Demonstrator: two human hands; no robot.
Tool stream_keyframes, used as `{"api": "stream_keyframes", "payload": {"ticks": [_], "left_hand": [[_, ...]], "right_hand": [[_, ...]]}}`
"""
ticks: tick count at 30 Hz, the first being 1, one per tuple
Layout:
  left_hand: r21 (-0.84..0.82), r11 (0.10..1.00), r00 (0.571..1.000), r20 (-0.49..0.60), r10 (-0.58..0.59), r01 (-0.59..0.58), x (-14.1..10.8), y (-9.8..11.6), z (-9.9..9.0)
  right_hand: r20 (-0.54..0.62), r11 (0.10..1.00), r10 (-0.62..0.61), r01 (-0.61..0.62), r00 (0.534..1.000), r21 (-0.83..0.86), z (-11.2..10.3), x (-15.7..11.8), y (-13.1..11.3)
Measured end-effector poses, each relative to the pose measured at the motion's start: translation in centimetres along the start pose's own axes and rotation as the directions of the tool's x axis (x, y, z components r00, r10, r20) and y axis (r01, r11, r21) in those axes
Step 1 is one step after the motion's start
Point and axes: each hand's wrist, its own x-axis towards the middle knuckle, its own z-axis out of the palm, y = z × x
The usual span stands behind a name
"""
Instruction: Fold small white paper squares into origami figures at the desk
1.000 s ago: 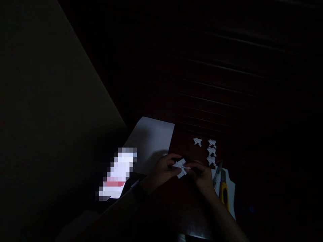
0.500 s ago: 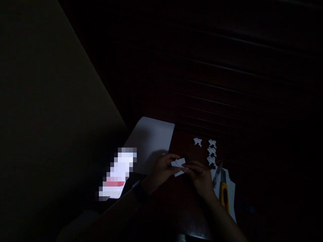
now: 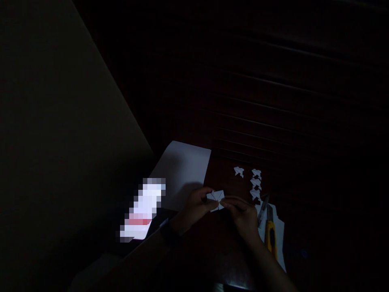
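Head – held ppr squarer vs b4

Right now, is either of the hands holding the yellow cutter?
No, the left hand and right hand pinch the folded paper, while the cutter lies on white sheets.

No writing can be read — the bright screen is blurred into blocks.
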Motion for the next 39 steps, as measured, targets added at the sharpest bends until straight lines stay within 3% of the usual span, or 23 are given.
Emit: {"api": "stream_keyframes", "payload": {"ticks": [10,25,30,34,39], "left_hand": [[0.156,0.983,0.995,0.015,0.1,-0.102,-0.3,0.4,0.2],[0.244,0.964,0.994,0.019,0.108,-0.109,-0.6,-0.3,0.9],[0.274,0.948,0.982,-0.057,0.182,-0.159,-1.2,0.5,1.2],[0.313,0.925,0.975,0.013,0.223,-0.216,-1.4,0.8,1.4],[0.366,0.902,0.969,0.0,0.246,-0.229,-1.3,0.9,1.4]], "right_hand": [[-0.032,1.0,-0.002,0.001,1.0,-0.01,0.4,-0.2,-0.6],[-0.137,0.983,0.143,-0.156,0.98,-0.094,0.9,-0.7,0.4],[-0.137,0.986,0.119,-0.133,0.983,-0.103,1.0,-0.6,0.1],[-0.127,0.987,0.105,-0.119,0.986,-0.108,0.9,-0.7,0.1],[-0.094,0.986,0.073,-0.086,0.993,-0.145,0.9,-1.1,0.0]]}}
